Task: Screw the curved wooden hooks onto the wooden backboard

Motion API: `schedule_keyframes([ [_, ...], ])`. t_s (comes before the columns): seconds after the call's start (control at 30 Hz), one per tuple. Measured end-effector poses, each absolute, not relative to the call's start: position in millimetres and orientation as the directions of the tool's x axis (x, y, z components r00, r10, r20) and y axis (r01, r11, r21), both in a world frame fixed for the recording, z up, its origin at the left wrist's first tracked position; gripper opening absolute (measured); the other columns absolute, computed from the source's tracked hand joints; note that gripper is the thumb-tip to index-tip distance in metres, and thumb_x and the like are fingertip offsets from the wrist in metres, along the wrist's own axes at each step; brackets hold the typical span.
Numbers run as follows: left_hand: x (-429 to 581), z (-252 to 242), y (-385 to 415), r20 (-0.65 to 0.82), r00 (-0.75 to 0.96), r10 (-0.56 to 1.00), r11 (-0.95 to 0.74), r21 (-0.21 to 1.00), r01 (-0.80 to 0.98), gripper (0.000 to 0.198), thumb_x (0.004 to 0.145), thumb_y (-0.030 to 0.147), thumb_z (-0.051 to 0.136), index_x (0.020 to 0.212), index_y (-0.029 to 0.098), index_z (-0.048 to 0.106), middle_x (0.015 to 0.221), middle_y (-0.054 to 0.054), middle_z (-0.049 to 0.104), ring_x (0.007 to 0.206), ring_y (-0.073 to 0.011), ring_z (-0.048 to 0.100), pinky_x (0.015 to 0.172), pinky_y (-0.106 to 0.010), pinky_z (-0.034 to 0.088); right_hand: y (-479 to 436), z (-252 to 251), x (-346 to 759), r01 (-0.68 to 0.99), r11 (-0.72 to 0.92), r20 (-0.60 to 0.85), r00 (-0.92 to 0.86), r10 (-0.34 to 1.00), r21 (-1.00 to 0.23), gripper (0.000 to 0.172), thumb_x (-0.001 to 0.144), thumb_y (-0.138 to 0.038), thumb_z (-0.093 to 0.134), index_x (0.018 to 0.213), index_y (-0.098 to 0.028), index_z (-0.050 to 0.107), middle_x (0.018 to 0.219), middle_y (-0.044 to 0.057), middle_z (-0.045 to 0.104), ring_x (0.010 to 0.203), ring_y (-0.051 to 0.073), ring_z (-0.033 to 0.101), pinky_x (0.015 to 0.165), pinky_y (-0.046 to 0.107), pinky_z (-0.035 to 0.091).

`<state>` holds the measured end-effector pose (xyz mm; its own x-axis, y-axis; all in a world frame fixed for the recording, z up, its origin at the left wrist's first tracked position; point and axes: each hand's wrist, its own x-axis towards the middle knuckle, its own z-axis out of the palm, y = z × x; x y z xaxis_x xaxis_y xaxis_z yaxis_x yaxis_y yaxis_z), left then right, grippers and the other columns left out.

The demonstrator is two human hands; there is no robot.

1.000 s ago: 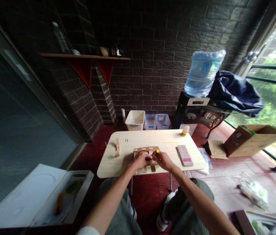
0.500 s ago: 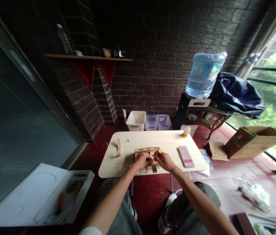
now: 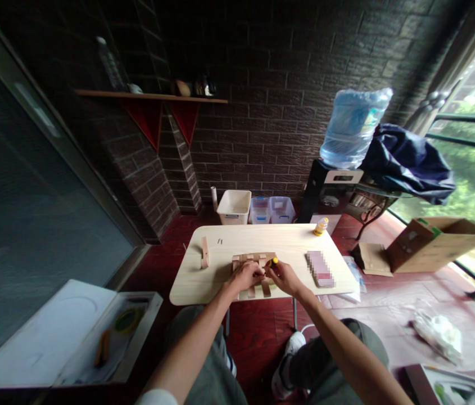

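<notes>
A slatted wooden piece (image 3: 266, 289) lies near the front edge of the pale table, partly covered by both hands. My right hand (image 3: 284, 278) is closed around a short screwdriver (image 3: 272, 262) with a yellow and black handle. The tool's tip points left, toward the fingers of my left hand (image 3: 245, 275). That hand rests over the wooden piece with its fingertips pinched together; whatever sits between them is too small to make out. A separate wooden part (image 3: 204, 253) stands toward the left of the table, and a few small dark pieces (image 3: 220, 241) lie near it.
On the table (image 3: 186, 284) are a pixelated pink object (image 3: 320, 269) at right and a small yellow-based bottle (image 3: 321, 226) at the back right corner. Bins (image 3: 234, 207) stand behind it. An open white case (image 3: 136, 337) is at lower left, a cardboard box (image 3: 426, 247) at right.
Both hands and the screwdriver keep nearly the same place over the wooden piece. The view has shifted very slightly, and my right knee has moved a little to the right.
</notes>
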<state>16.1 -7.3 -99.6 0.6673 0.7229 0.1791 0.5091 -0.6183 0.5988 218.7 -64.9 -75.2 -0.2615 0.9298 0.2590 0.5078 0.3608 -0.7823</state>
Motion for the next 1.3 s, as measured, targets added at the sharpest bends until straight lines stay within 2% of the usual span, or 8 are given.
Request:
schedule_keyframes([
  [0.2,17,-104,-5,0.197,0.684,0.702,-0.638,0.599,0.483,0.011,0.085,0.024,0.068,0.089,0.02,0.076,0.086,-0.002,0.072,0.084,-0.015,0.063,0.076,-0.023,0.045,-65,-73,220,0.517,0.374,0.253,-0.29,0.923,-0.77,0.026,0.097,-0.04,0.048,0.098,-0.019,0.063,0.081,0.006,0.073,0.07,0.016,0.067,0.063,0.023,0.048],
  [0.5,17,-106,-6,0.187,0.631,0.753,-0.601,0.584,0.545,0.01,0.083,0.027,0.071,0.087,0.019,0.074,0.086,-0.003,0.072,0.082,-0.0149,0.064,0.073,-0.023,0.045,-60,-73,215,0.61,0.387,0.217,-0.336,0.917,-0.692,0.021,0.096,-0.035,0.049,0.097,-0.018,0.062,0.082,0.006,0.072,0.07,0.015,0.064,0.066,0.023,0.047],
  [1.3,19,-97,-11,0.151,0.644,0.75,-0.599,0.568,0.564,0.009,0.082,0.024,0.071,0.087,0.019,0.076,0.087,-0.004,0.072,0.081,-0.015,0.064,0.076,-0.025,0.046,-55,-78,220,0.594,0.4,0.201,-0.374,0.905,-0.698,0.024,0.097,-0.036,0.048,0.098,-0.019,0.065,0.084,0.006,0.072,0.072,0.016,0.065,0.067,0.024,0.046],
])
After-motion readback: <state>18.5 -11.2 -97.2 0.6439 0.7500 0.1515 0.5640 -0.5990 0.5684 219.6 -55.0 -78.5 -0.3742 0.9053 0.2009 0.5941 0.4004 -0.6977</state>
